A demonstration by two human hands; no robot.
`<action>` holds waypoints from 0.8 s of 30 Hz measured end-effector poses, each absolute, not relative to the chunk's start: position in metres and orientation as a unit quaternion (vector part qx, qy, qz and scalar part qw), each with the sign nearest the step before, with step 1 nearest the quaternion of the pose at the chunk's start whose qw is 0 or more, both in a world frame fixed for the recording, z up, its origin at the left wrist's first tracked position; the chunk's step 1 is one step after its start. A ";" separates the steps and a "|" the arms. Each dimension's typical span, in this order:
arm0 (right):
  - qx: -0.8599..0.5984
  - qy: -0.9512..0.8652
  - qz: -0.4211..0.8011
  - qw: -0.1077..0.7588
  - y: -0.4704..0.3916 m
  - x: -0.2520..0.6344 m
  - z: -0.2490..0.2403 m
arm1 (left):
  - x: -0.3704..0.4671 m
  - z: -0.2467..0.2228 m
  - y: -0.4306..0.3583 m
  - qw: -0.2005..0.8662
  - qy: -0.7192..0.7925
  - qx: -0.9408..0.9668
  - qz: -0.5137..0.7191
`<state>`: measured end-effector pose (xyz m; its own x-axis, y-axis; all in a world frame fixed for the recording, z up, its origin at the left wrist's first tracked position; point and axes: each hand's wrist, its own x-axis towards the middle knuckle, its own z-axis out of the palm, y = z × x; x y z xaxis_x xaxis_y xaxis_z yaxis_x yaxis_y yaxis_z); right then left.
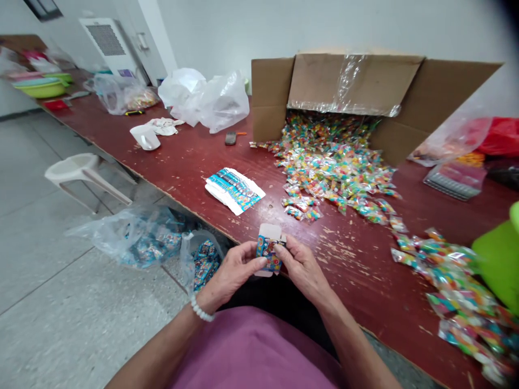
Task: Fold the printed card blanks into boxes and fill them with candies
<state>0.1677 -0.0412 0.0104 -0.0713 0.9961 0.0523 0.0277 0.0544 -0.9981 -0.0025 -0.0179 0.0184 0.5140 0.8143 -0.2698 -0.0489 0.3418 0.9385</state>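
Observation:
A small blue printed candy box (268, 253) with its pale end flaps out is held over the table's front edge. My left hand (239, 267) is closed on its left side, with the thumb across the front. On the right side, my right hand (302, 262) pinches the box near its upper corner. Just beyond, a stack of flat blue-and-white printed cartons (235, 190) lies on the red table. Small clear packets of colourful candies (336, 167) spill from a large cardboard box (357, 81) behind. What the small box contains is hidden.
More candy packets (458, 281) lie at right beside a green tub (500, 259). Below the table at left are a bin of blue boxes (205, 265), a plastic bag (150, 237) and a white stool (87, 173). White plastic bags (206, 100) sit at the back.

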 end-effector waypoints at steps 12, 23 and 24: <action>-0.481 -0.339 0.504 0.632 -0.045 0.143 0.000 | 0.002 0.026 -0.032 0.684 0.389 0.456 0.415; -0.447 -0.290 0.535 0.656 -0.048 0.143 0.011 | -0.001 0.027 -0.031 0.696 0.373 0.453 0.413; -0.443 -0.293 0.547 0.647 -0.049 0.144 0.011 | -0.002 0.027 -0.032 0.698 0.377 0.450 0.410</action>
<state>0.1435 -0.0494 0.0108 0.2299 0.9675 -0.1051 -0.4490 0.0096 -0.8935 -0.0020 -0.0316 0.0268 0.3800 0.9114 -0.1580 -0.2323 0.2594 0.9374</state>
